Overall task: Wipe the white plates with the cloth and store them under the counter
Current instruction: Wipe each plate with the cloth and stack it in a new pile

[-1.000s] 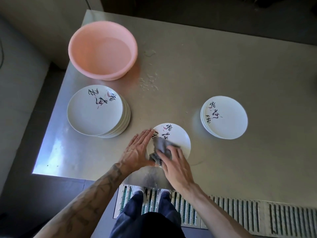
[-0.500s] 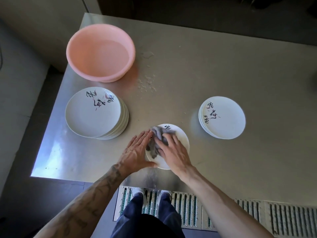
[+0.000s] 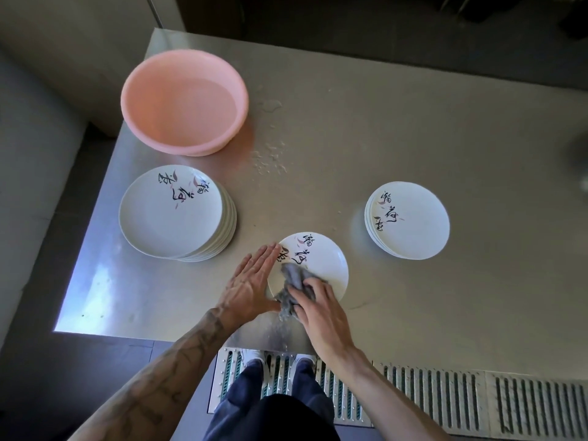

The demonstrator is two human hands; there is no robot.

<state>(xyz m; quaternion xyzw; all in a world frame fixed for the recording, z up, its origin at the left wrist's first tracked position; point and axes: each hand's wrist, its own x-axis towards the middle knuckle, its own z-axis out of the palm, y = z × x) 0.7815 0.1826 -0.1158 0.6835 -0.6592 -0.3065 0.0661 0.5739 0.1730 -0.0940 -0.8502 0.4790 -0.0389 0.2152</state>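
A single white plate with black brush lettering lies on the steel counter near its front edge. My left hand rests flat against the plate's left rim, fingers straight. My right hand grips a crumpled grey cloth and presses it onto the near left part of the plate. A tall stack of the same plates stands to the left. A lower stack stands to the right.
A pink basin holding water sits at the back left of the steel counter, with water drops beside it. The counter's left edge drops to a dark floor. A metal floor grate runs under my feet.
My right hand has pulled the cloth from the plate's far rim back toward me, uncovering the lettering. My left hand has stayed on the left rim.
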